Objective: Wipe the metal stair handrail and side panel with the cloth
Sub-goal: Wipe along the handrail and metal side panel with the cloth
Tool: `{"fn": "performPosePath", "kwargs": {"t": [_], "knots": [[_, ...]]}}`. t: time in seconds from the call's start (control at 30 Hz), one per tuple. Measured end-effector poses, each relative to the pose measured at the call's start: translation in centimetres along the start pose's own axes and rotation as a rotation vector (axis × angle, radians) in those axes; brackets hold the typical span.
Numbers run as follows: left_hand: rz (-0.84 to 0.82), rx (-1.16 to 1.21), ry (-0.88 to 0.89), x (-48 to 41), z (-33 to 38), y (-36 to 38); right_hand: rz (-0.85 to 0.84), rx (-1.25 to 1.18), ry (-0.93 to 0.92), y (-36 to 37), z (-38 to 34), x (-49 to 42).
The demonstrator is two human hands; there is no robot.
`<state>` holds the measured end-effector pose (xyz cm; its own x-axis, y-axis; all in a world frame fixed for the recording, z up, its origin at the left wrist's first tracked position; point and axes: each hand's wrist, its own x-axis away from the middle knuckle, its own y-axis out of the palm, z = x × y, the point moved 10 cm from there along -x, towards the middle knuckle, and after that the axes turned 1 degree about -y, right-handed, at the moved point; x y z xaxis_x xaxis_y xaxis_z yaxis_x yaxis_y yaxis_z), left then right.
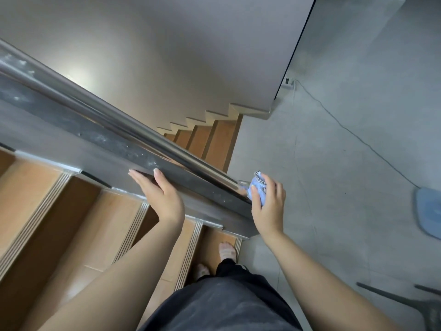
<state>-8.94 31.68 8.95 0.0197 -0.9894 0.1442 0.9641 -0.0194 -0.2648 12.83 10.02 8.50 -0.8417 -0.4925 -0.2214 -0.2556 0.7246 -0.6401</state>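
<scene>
A shiny metal handrail [100, 111] runs diagonally from the upper left down to the lower centre, above a dark, dust-streaked side panel [71, 130]. My right hand [268, 206] is shut on a bunched light blue cloth [259, 188] and presses it against the handrail's lower end. My left hand [160, 194] rests on the panel's stair-side edge, its fingers straight and together, holding nothing.
Orange-brown steps [59, 211] with ribbed metal nosing lie on the left, and my feet [226, 252] stand on the lowest ones. Grey floor spreads right, crossed by a cable [358, 139]. A blue mat [429, 211] and a grey chair leg [393, 299] sit at the right edge.
</scene>
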Motion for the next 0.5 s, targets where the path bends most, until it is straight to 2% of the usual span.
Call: {"fn": "performPosePath", "kwargs": {"t": [0.23,0.37,0.5], "knots": [[0.101,0.056,0.040,-3.0,2.7,-2.7,-0.093,-0.159,-0.321,3.1,-13.2,-2.4],[0.180,0.071,0.070,-4.8,5.0,-4.8,-0.149,-0.155,-0.508,5.0,-20.8,-2.8],[0.214,0.103,0.102,-6.8,7.3,-6.6,-0.117,-0.139,-0.572,5.3,-22.8,-2.7]]}}
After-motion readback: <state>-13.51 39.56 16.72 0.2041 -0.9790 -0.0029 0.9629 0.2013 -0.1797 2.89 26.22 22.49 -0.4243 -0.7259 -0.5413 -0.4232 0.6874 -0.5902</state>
